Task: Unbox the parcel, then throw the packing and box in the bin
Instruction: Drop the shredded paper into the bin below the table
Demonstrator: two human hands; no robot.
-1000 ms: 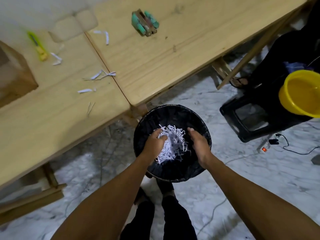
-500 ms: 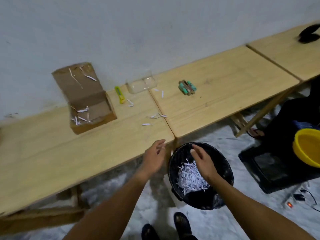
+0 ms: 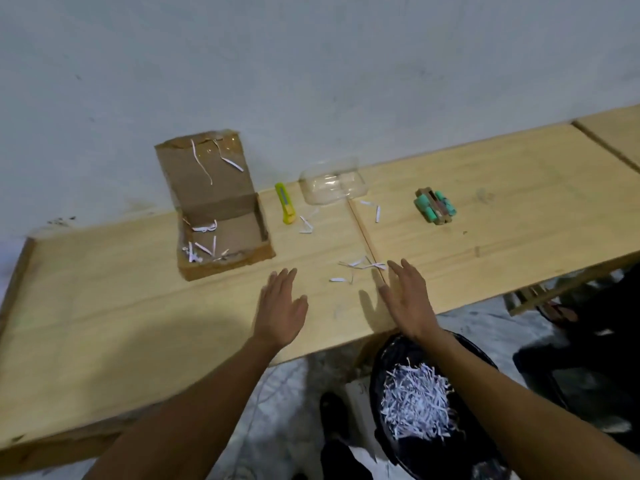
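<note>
Most shredded paper (image 3: 417, 400) lies in the bin (image 3: 483, 355); the open box (image 3: 221, 220) (far left on the worktop (image 3: 104, 323)) and stray strips (image 3: 360, 266) remain. Both hands, left (image 3: 280, 306) and right (image 3: 407, 296), hover flat, empty.

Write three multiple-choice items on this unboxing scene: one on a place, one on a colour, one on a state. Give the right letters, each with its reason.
1. Where does the bin stand?
A. on the table
B. on the floor by the table's near edge
C. against the wall

2. What colour is the knife beside the box?
A. red
B. black
C. yellow-green

3. How is the box?
A. open, a few paper strips inside
B. taped shut
C. crushed flat

Answers:
1 B: the bin sits below the table edge, under the right hand, and holds shredded paper.
2 C: its handle is yellow-green.
3 A: its lid stands up against the wall, and a few strips lie inside. Both the left hand and the right are empty, fingers straight.
</note>
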